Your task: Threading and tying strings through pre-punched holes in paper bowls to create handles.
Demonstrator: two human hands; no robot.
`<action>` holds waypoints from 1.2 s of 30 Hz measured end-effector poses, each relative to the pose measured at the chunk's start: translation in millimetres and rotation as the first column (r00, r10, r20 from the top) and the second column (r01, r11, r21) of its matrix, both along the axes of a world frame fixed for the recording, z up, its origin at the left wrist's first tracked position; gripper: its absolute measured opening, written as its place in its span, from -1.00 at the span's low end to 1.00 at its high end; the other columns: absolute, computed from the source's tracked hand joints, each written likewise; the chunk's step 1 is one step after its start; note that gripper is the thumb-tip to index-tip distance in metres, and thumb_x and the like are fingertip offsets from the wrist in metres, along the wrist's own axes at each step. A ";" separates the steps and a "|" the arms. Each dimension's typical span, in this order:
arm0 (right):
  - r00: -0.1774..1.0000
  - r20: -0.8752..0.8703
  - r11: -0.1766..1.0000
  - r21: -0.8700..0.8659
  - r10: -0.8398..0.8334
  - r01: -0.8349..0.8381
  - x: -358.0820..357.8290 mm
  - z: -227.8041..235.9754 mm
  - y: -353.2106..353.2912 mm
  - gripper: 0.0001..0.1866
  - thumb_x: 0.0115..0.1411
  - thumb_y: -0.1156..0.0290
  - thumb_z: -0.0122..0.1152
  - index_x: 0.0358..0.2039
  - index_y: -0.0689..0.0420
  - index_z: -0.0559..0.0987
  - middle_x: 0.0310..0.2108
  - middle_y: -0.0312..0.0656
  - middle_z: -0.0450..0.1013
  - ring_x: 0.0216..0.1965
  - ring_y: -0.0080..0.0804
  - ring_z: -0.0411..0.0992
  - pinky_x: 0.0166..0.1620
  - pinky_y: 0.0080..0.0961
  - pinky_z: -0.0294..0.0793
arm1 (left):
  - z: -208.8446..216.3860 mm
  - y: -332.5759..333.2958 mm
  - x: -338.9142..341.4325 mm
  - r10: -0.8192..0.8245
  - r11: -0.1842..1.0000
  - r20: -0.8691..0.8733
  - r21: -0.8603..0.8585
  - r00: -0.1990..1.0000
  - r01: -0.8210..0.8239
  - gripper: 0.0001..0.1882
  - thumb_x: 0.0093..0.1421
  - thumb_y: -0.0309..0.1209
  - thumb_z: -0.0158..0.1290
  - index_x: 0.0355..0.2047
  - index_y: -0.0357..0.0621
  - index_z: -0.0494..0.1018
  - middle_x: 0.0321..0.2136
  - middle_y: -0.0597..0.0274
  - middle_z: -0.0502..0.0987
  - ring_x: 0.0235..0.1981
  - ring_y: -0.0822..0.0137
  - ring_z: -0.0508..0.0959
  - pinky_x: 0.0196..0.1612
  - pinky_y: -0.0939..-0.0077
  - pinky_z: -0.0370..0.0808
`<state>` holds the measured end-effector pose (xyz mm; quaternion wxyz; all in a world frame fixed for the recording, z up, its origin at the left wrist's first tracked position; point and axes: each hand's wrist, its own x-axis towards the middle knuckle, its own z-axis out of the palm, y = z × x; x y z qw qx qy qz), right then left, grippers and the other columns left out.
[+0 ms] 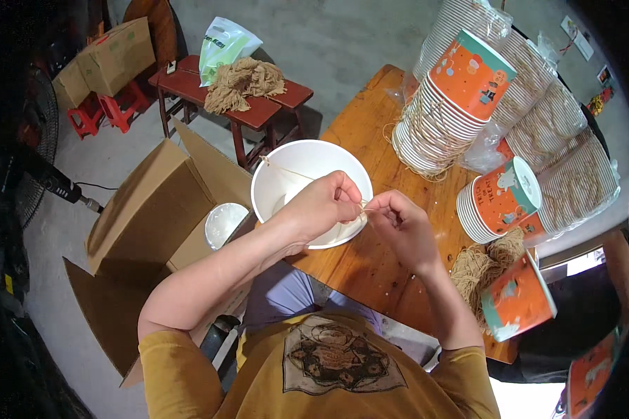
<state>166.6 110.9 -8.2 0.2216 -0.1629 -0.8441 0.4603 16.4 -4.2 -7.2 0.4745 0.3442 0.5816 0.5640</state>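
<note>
A white paper bucket [272,152] stands at the table's left edge, its open mouth facing up. Thin tan cord [286,170] runs from the far left of its rim across the opening toward my hands. At the near right rim, my left hand [328,204] pinches the cord between thumb and fingers. Close against it, my right hand [402,227] has its fingertips closed on the same cord. The fingers partly hide the knot or loop there. Stacked orange-and-teal printed buckets [468,84] with cord handles stand at the far right of the table.
The wooden table [356,269] also bears bundles of tan cord [474,274], a tilted orange bucket [516,299] and plastic-wrapped bucket stacks [548,115]. An open cardboard box [143,209] sits left, a white tub [223,225] inside. Behind, a red bench [189,85] carries more cord [241,87].
</note>
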 end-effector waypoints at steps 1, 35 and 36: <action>1.000 0.000 1.000 0.000 0.000 0.000 0.0 1.2 -1.0 -0.92 0.12 0.50 0.21 -0.39 0.21 0.50 -0.47 -0.31 0.41 -0.53 -0.71 0.34 -0.44 -0.70 0.37 | -0.3 0.1 -0.1 0.005 1.000 0.002 0.012 1.000 -0.005 -0.80 0.04 -0.55 0.11 -0.32 -0.18 0.35 -0.49 0.37 0.41 -0.42 0.55 0.40 -0.32 0.69 0.34; 0.998 -0.039 0.989 0.140 -0.042 0.047 -1.5 6.5 -6.5 -0.89 0.05 0.55 0.23 -0.42 0.19 0.47 -0.48 -0.24 0.40 -0.52 -0.55 0.42 -0.43 -0.61 0.43 | 2.0 0.6 -1.0 -0.017 1.000 0.164 0.026 0.986 0.013 -0.78 0.03 -0.59 0.11 -0.32 -0.23 0.33 -0.53 0.31 0.44 -0.49 0.52 0.44 -0.34 0.69 0.36; 0.999 -0.040 0.991 0.127 -0.031 0.035 -1.4 7.6 -6.9 -0.90 0.05 0.55 0.23 -0.42 0.19 0.47 -0.48 -0.24 0.40 -0.52 -0.55 0.42 -0.43 -0.61 0.43 | 2.3 0.3 -1.3 -0.020 1.000 0.153 0.023 0.988 0.017 -0.78 0.03 -0.58 0.11 -0.32 -0.23 0.33 -0.53 0.31 0.44 -0.49 0.52 0.44 -0.33 0.69 0.36</action>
